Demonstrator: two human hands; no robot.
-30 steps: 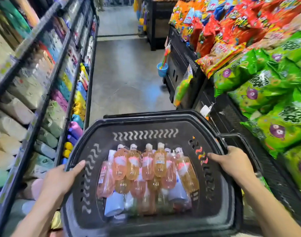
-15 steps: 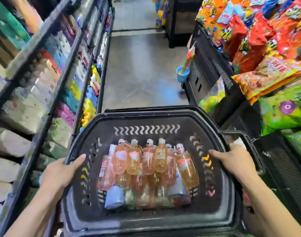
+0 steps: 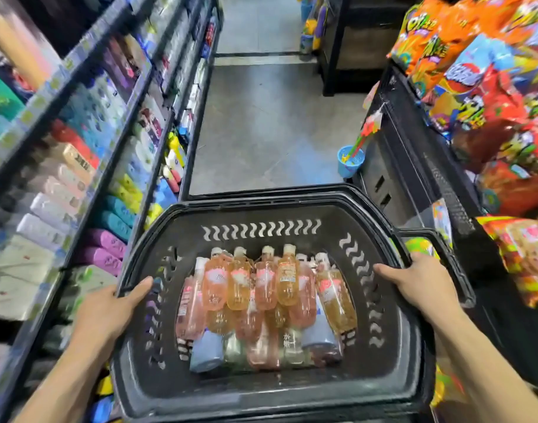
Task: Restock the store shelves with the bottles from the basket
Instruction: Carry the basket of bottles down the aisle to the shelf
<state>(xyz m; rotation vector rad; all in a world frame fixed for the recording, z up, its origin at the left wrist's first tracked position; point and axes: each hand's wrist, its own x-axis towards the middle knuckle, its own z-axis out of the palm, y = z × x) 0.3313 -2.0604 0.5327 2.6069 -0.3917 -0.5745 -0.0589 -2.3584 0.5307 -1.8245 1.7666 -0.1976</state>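
A black plastic basket [image 3: 261, 209] fills the lower middle of the head view. Inside it lie several orange and pink bottles [image 3: 264, 285] with white caps, over a few pale blue and clear ones [image 3: 206, 349]. My left hand [image 3: 109, 309] grips the basket's left rim, thumb over the edge. On the right rim, my right hand [image 3: 420, 285] holds on, fingers wrapped over the edge. The store shelves [image 3: 115, 117] run along the left, packed with bottles and packs.
A grey floor aisle [image 3: 261, 123] stretches ahead. On the right stands a black rack [image 3: 414, 154] piled with bright snack bags [image 3: 490, 87]. A small blue cup [image 3: 350, 161] with sticks hangs at its corner. A dark stand [image 3: 347, 41] sits at the aisle's far end.
The view and basket have advanced down the aisle; the green snack bags have slid out on the right and the shelves on the left have shifted past. Both hands keep their hold on the rim.
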